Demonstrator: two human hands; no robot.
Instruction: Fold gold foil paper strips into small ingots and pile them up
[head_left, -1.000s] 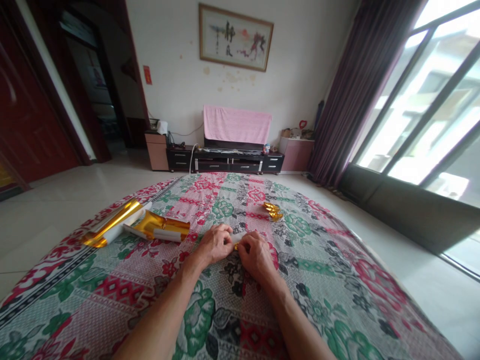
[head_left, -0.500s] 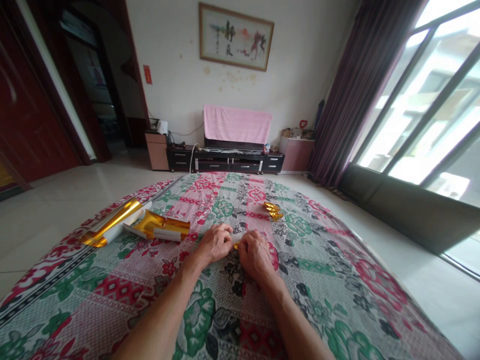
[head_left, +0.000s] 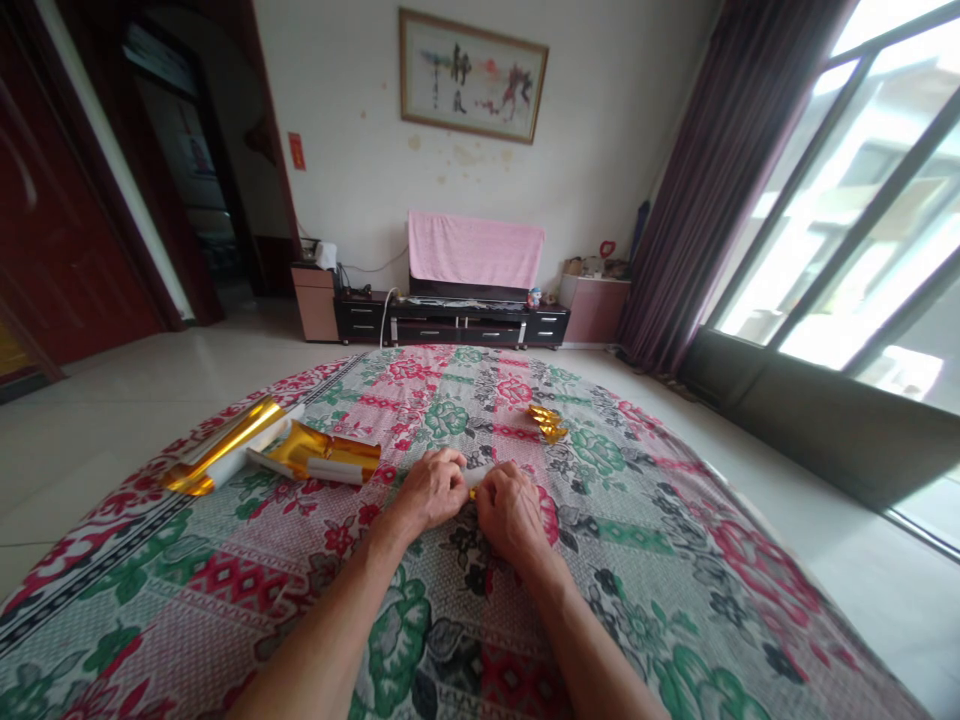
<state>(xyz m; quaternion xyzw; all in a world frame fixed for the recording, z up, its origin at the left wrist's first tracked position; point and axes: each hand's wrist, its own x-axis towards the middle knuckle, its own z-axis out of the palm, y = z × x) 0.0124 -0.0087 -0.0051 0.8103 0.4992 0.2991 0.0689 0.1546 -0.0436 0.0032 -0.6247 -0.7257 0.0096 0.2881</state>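
Note:
Between my hands is a small piece of gold foil paper [head_left: 474, 477], its white back showing and a bit of gold peeping out below. My left hand [head_left: 435, 487] is closed on its left end, fingers curled. On the right end my right hand [head_left: 510, 508] is closed too, knuckles up. Most of the piece is hidden by the fingers. Beyond my right hand, several small folded gold foil pieces [head_left: 548, 423] lie on the floral cloth [head_left: 600, 600]. Curled sheets of gold foil paper [head_left: 322, 455] rest to the left of my left hand, beside a larger roll [head_left: 232, 445].
The floral cloth covers a large surface with a rounded far edge. Past it stands a low black cabinet [head_left: 457, 330] under a pink towel [head_left: 476, 247]. Tiled floor [head_left: 150, 370] runs along the left. At right are a purple curtain [head_left: 697, 170] and a window [head_left: 840, 220].

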